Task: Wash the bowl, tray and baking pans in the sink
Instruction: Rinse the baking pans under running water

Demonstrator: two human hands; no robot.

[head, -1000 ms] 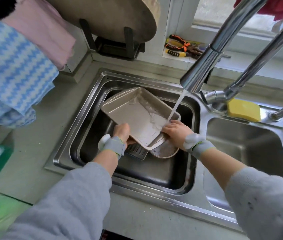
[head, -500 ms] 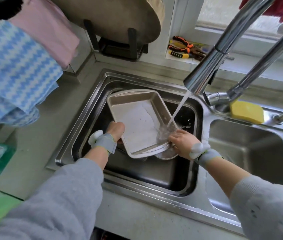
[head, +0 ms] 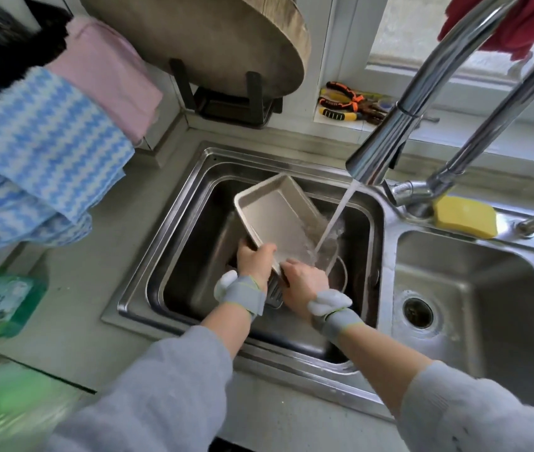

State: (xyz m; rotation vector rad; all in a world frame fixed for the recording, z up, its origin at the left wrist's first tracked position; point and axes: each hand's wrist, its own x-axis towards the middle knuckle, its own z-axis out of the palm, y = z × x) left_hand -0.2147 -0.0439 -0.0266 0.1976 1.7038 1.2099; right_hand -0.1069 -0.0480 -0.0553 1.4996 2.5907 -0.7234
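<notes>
Sink (head: 194,177), left basin: baking pan (head: 275,216) is tilted under running water from faucet (head: 386,141). L hand (head: 254,259) curls fingers round pan's near-left edge; R hand (head: 303,278) grips near edge beside it. Yellow sponge (head: 464,216) lies behind right basin.

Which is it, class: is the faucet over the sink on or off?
On. A stream of water runs from the faucet spout onto the lower corner of the baking pan, splashing where it lands.
</notes>
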